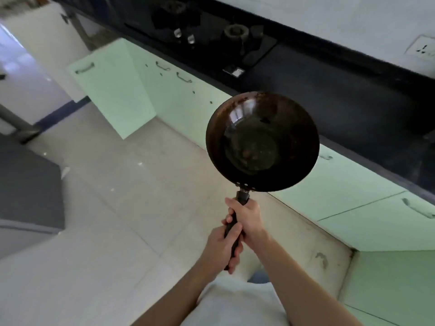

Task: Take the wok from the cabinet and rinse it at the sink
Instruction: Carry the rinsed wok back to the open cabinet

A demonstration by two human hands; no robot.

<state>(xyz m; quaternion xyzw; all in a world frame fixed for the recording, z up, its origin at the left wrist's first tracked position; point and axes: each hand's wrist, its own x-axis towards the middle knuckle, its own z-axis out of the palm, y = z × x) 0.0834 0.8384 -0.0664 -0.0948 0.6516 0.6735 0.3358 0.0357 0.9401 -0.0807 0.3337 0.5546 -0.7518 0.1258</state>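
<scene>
A dark round wok (pixel 262 141) with a black handle hangs in the air in front of me, bowl facing up, above the floor beside the lower cabinets. Its inside is glossy with brown residue near the rim and bottom. My right hand (pixel 248 216) grips the handle close to the bowl. My left hand (pixel 222 247) grips the handle's lower end, just behind the right hand. A pale green cabinet door (pixel 110 88) stands open at the left. No sink is in view.
A black countertop (pixel 341 90) runs diagonally from upper left to right, carrying a gas stove (pixel 207 34) with burners. Pale green cabinets (pixel 353 184) line the space below it. Beige tiled floor (pixel 117 184) lies to the left. A wall socket (pixel 422 49) sits at the upper right.
</scene>
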